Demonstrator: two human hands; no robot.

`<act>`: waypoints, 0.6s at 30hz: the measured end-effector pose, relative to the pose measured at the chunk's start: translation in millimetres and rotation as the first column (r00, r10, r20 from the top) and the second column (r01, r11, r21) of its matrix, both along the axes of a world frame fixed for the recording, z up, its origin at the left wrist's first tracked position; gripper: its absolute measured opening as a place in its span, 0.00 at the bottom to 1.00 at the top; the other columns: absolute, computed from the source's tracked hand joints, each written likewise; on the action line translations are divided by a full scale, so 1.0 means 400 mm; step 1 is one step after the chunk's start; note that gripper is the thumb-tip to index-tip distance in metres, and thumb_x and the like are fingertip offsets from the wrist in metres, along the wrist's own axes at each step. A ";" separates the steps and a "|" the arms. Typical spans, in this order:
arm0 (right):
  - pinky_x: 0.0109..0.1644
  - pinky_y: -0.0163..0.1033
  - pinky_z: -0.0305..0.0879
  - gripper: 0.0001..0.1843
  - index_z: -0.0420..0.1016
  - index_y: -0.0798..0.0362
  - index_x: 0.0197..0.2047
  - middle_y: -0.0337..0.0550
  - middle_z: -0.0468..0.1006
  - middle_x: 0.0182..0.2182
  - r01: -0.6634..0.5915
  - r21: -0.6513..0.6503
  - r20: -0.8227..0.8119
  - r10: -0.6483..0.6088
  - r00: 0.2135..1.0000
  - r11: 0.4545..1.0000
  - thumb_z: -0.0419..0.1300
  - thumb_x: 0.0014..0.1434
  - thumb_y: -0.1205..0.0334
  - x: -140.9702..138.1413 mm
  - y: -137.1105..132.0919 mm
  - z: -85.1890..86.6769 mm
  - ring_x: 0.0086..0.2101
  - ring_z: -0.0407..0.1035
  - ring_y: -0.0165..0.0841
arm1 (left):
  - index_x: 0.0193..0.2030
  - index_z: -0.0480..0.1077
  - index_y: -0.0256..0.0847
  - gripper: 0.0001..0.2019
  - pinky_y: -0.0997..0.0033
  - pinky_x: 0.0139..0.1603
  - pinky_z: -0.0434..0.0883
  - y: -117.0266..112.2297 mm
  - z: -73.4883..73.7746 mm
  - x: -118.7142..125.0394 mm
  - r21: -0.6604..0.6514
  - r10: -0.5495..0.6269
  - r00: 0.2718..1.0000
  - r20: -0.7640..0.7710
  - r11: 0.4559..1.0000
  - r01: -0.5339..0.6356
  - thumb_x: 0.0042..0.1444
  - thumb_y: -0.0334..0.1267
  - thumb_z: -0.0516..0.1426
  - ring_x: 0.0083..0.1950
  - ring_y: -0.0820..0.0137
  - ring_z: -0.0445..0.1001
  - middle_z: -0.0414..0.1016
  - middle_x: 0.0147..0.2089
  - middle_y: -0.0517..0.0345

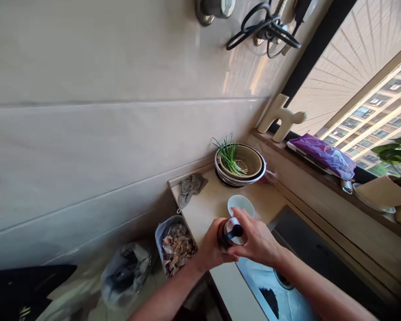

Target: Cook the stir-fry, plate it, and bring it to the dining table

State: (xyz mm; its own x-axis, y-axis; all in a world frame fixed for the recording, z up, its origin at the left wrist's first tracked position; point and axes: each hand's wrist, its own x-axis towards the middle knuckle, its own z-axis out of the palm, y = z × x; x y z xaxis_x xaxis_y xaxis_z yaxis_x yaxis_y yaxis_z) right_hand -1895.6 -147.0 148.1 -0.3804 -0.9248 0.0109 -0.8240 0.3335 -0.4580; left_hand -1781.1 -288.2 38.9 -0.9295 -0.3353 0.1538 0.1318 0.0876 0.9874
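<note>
My left hand (210, 249) is wrapped round the body of a dark bottle (227, 235) with a silver top, standing on the beige counter (207, 203). My right hand (259, 243) is closed over the bottle's black cap (237, 230), fingers pinched on it. Just beyond the bottle sits a small white bowl (241, 204).
A stack of strainer bowls (240, 165) with green onions stands at the counter's back corner, a grey rag (191, 186) beside it. A bin (174, 245) of scraps sits off the counter's left edge. A sink (307, 249) lies to the right; the windowsill holds a purple bag (324, 155).
</note>
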 end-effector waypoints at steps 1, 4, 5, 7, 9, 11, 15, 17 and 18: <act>0.45 0.46 0.68 0.53 0.43 0.46 0.68 0.56 0.63 0.57 0.072 -0.115 0.136 -0.057 0.989 0.991 0.65 0.46 0.40 -0.004 0.033 -0.021 0.47 0.68 0.44 | 0.61 0.61 0.41 0.48 0.48 0.59 0.66 -0.039 0.033 0.013 -0.115 -0.105 0.994 -0.035 0.988 0.100 0.30 0.55 0.69 0.59 0.47 0.66 0.66 0.59 0.42; 0.58 0.52 0.60 0.63 0.24 0.43 0.69 0.56 0.49 0.66 0.205 -0.289 0.419 -0.069 0.905 0.935 0.66 0.47 0.41 -0.016 0.104 -0.095 0.61 0.54 0.46 | 0.63 0.61 0.43 0.32 0.54 0.61 0.63 -0.143 0.177 0.021 -0.354 -0.132 0.991 0.009 0.927 0.127 0.54 0.57 0.55 0.58 0.56 0.68 0.64 0.61 0.43; 0.61 0.55 0.56 0.64 0.25 0.44 0.69 0.56 0.48 0.67 0.199 -0.290 0.458 -0.047 0.888 0.936 0.67 0.45 0.42 -0.019 0.109 -0.116 0.63 0.50 0.46 | 0.61 0.64 0.45 0.26 0.58 0.57 0.68 -0.162 0.232 0.010 -0.409 -0.165 0.986 0.000 0.900 0.150 0.59 0.54 0.51 0.50 0.61 0.73 0.68 0.57 0.46; 0.64 0.58 0.50 0.60 0.40 0.46 0.69 0.56 0.49 0.66 0.151 -0.275 0.490 0.004 0.872 0.950 0.71 0.41 0.45 -0.022 0.090 -0.146 0.64 0.46 0.49 | 0.55 0.70 0.50 0.20 0.64 0.54 0.69 -0.164 0.331 -0.029 -0.548 -0.449 0.893 0.018 0.743 0.384 0.57 0.49 0.55 0.47 0.62 0.74 0.73 0.52 0.51; 0.63 0.57 0.51 0.52 0.57 0.48 0.63 0.53 0.53 0.65 0.132 -0.303 0.518 0.047 0.854 0.944 0.73 0.37 0.49 -0.016 0.048 -0.158 0.63 0.50 0.51 | 0.51 0.73 0.55 0.24 0.63 0.51 0.70 -0.131 0.393 -0.075 -0.732 -0.606 0.787 0.112 0.486 0.478 0.43 0.46 0.66 0.52 0.56 0.71 0.72 0.53 0.52; 0.58 0.53 0.60 0.45 0.64 0.50 0.57 0.51 0.62 0.60 0.165 -0.360 0.573 0.078 0.816 0.918 0.74 0.36 0.53 0.004 0.007 -0.164 0.58 0.59 0.49 | 0.48 0.73 0.56 0.26 0.61 0.43 0.72 -0.089 0.413 -0.107 -0.850 -0.614 0.742 0.270 0.210 0.484 0.38 0.41 0.69 0.51 0.52 0.69 0.72 0.52 0.50; 0.44 0.43 0.71 0.35 0.64 0.53 0.50 0.44 0.71 0.44 0.361 -0.458 0.618 -0.001 0.786 0.812 0.71 0.39 0.62 0.073 -0.033 -0.187 0.43 0.70 0.40 | 0.50 0.69 0.49 0.21 0.64 0.31 0.69 -0.057 0.381 -0.115 -0.882 -0.537 0.705 0.463 -0.206 0.423 0.46 0.38 0.62 0.39 0.57 0.69 0.70 0.49 0.46; 0.46 0.44 0.70 0.33 0.63 0.52 0.49 0.43 0.70 0.44 0.429 -0.505 0.596 -0.057 0.801 0.748 0.71 0.40 0.64 0.100 -0.034 -0.193 0.44 0.69 0.40 | 0.51 0.67 0.47 0.21 0.63 0.31 0.68 -0.069 0.358 -0.111 -0.880 -0.576 0.666 0.474 -0.322 0.348 0.49 0.42 0.60 0.40 0.58 0.68 0.69 0.51 0.44; 0.48 0.45 0.69 0.34 0.63 0.51 0.50 0.43 0.70 0.46 0.423 -0.518 0.588 -0.050 0.807 0.744 0.71 0.40 0.64 0.106 -0.033 -0.192 0.46 0.68 0.40 | 0.51 0.67 0.46 0.21 0.63 0.32 0.67 -0.078 0.347 -0.112 -0.885 -0.612 0.641 0.463 -0.355 0.301 0.51 0.46 0.60 0.41 0.58 0.67 0.68 0.51 0.44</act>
State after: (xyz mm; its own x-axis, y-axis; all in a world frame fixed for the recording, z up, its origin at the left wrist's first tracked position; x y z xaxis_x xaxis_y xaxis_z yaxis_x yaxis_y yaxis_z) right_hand -1853.4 -160.1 71.4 -0.7029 -0.6614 0.2618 -0.3358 -0.0159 -0.9418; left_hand -1825.8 -319.5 177.8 -0.5886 0.7961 -0.1405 0.8077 0.5867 -0.0590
